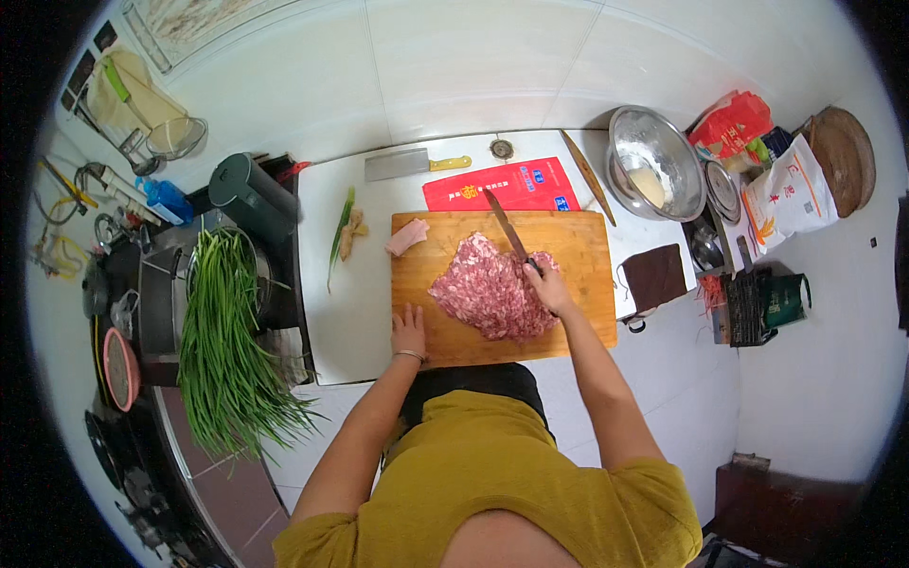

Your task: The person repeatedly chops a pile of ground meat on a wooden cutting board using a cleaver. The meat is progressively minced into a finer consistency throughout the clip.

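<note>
A wide heap of minced meat (488, 293) covers the middle of a wooden cutting board (592, 256). My right hand (551, 288) grips the dark handle of a long knife (507, 224), whose blade points up and left over the mince and the board's far edge. Flat on the board's left front part lies my left hand (408, 333), fingers spread and holding nothing. A pale pinkish slab (407, 237), perhaps meat or fat, rests at the board's upper left corner. Just beyond the board is a red printed sheet (530, 185).
A cleaver (407, 165) with a yellow handle lies at the back, near spring onion (342, 232) and ginger (352, 234). A steel bowl (653, 161) with dough stands right, beside a narrow wooden stick (587, 178). Long green chives (227, 331) hang over the sink at left.
</note>
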Demonstrator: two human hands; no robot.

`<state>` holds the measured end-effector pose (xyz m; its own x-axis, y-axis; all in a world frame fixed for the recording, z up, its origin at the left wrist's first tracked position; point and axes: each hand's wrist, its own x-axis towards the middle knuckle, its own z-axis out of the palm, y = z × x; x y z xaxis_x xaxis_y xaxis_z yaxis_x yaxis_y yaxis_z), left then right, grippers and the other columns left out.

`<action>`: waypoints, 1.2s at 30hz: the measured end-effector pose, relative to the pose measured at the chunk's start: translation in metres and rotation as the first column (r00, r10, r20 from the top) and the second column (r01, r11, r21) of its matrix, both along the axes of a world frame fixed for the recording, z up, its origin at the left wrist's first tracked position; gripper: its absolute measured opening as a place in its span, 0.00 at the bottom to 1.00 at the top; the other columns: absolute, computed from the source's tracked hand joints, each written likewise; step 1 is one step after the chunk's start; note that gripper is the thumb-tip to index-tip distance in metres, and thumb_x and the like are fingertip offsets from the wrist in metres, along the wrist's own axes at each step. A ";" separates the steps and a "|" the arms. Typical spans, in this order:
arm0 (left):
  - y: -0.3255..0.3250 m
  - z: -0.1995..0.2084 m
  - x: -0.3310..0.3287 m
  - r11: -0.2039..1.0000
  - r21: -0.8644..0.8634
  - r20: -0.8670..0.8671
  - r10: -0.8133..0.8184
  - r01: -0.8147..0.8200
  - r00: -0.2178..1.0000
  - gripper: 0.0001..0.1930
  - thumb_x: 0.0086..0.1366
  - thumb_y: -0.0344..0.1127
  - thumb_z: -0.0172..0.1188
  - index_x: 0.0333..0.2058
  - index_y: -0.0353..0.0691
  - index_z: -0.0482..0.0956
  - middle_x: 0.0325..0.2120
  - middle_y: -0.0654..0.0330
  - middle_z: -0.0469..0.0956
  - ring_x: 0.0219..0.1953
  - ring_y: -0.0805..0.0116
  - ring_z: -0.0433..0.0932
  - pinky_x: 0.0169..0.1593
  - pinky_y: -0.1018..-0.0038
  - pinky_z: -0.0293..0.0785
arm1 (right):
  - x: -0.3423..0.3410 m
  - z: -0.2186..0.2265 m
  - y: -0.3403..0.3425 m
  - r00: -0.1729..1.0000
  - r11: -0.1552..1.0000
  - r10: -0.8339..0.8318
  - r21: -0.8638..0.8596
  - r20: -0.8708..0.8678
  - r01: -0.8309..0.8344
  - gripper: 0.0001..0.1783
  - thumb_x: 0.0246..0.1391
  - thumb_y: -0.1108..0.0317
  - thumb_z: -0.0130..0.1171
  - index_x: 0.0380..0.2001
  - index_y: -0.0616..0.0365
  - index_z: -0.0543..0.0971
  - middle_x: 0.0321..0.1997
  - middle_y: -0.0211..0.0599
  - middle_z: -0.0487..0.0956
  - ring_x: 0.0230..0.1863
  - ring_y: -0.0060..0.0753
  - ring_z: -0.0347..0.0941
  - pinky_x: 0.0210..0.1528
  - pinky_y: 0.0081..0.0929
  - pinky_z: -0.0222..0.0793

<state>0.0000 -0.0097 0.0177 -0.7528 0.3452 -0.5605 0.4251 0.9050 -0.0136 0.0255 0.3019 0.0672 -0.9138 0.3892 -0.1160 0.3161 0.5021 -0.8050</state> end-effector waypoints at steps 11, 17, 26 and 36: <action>0.005 0.000 0.006 0.969 0.119 -0.014 0.220 -0.217 0.975 0.37 0.53 0.27 0.49 0.60 0.53 0.42 0.62 0.64 0.35 0.60 0.52 0.44 0.60 0.67 0.50 | -0.058 -0.020 0.102 0.837 0.881 0.454 -0.291 0.305 -0.372 0.20 0.54 0.51 0.45 0.27 0.57 0.73 0.16 0.23 0.68 0.15 0.16 0.62 0.17 0.16 0.59; 0.009 0.010 0.008 0.953 0.078 0.004 0.292 -0.292 0.956 0.31 0.58 0.28 0.41 0.59 0.55 0.44 0.62 0.67 0.36 0.61 0.57 0.43 0.60 0.70 0.50 | -0.115 -0.026 0.138 0.751 0.812 0.582 -0.179 0.314 -0.555 0.22 0.52 0.52 0.50 0.17 0.60 0.72 0.12 0.24 0.65 0.15 0.17 0.58 0.17 0.21 0.55; 0.016 -0.004 0.009 0.933 0.124 -0.029 0.343 -0.337 0.939 0.30 0.58 0.28 0.38 0.59 0.57 0.45 0.61 0.68 0.38 0.62 0.59 0.43 0.60 0.71 0.51 | -0.174 -0.037 0.144 0.525 0.566 0.768 -0.005 0.366 -0.825 0.28 0.48 0.45 0.49 0.20 0.64 0.75 0.12 0.43 0.68 0.18 0.31 0.65 0.25 0.31 0.62; 0.012 -0.024 0.017 0.978 0.043 -0.246 0.206 -0.202 0.947 0.44 0.44 0.29 0.58 0.59 0.56 0.45 0.61 0.67 0.39 0.61 0.58 0.45 0.57 0.74 0.58 | -0.195 -0.044 0.097 0.316 0.328 0.942 -0.112 0.110 -0.938 0.23 0.47 0.52 0.53 0.42 0.57 0.72 0.32 0.44 0.76 0.35 0.35 0.71 0.40 0.29 0.65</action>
<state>0.0174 0.0027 -0.0067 -0.9226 0.1776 -0.3425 0.2165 0.9731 -0.0786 -0.1694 0.3991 0.0236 -0.6377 -0.7256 -0.2585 -0.2574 0.5170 -0.8164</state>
